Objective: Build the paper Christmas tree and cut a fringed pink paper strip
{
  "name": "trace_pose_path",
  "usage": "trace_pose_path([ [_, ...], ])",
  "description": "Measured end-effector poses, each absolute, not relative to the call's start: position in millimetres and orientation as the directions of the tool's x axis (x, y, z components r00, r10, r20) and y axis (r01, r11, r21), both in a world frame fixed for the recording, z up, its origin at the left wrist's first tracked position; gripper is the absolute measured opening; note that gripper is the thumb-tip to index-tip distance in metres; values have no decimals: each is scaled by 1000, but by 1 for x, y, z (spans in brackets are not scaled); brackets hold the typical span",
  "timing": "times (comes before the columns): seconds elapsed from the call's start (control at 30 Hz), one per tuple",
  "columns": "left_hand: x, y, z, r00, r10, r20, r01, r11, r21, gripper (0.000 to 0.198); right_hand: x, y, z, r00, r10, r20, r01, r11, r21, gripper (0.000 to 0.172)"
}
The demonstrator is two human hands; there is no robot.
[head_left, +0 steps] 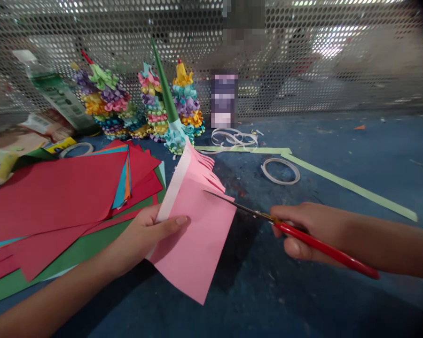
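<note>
Firstly, we list the left thumb (176,221), pressed flat on a pink paper sheet (193,239), while the left hand (141,239) grasps that sheet from beneath at its lower left side. We enter the right fingers (291,246) as clenched round the red handles of a pair of scissors (324,244), with the right hand (303,234) holding them level and the steel blades (232,204) reaching the sheet's right edge.

The sheet itself is held tilted above a blue worktop (303,291), with a fringe of cuts along its upper right edge and a white strip (172,183) down its left edge.

Just beside the left hand lies a fanned stack of red construction paper (56,202) over green sheets (31,277). To the right we count a long pale green paper strip (348,185), a white paper coil (280,171) and loose white curls (234,138).

Farther back stand multicoloured curled-paper trees (105,103) and a green paper cone (165,89), leaning, before a perforated metal screen (211,47).
</note>
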State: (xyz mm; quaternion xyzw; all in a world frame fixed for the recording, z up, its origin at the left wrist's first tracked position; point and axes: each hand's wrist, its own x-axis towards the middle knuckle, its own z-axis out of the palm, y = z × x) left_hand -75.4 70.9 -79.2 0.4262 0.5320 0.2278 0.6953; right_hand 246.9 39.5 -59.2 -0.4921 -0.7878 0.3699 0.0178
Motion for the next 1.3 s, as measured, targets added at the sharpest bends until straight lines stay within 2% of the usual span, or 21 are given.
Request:
trace_pose_path([
  [0.2, -76, 72, -79, 343, 756, -557, 133, 548, 826, 28, 236, 54, -62, -487, 720, -495, 779, 102, -618, 38],
  [0.37, -78, 74, -82, 355, 750, -558, 118, 556, 823, 32, 231, 59, -57, -364, 711, -602, 833, -40, -551, 38],
  [0.47, -79, 73, -82, 385, 742, -548, 102, 556, 825, 31, 227, 53, -49, -424, 718, -552, 826, 56, -562, 42],
  [0.6, -79, 72, -78, 430, 718, -547, 99, 565, 819, 28, 216, 46, -36, -431, 737, -520, 849, 137, -510, 55],
  [0.7, -78, 71, -76, 433, 722, -539, 94, 559, 824, 26, 210, 49, -35, -456, 719, -524, 834, 139, -535, 57],
  [0.8, -78, 71, -77, 425, 736, -527, 91, 545, 834, 26, 210, 54, -41, -487, 706, -513, 797, 120, -591, 52],
  [0.97, -80, 73, -83, 425, 736, -528, 88, 546, 833, 29, 212, 59, -52, -426, 715, -554, 792, -1, -611, 42],
  [1.07, -79, 73, -83, 434, 732, -525, 77, 550, 831, 28, 212, 59, -53, -402, 739, -541, 795, -11, -606, 43],
  [1.17, -77, 71, -79, 447, 719, -533, 78, 562, 824, 25, 210, 55, -47, -462, 732, -502, 793, 87, -603, 48],
  [1.3, -74, 66, -73, 376, 753, -539, 90, 550, 830, 21, 214, 41, -35, -495, 732, -468, 816, 208, -539, 52],
])
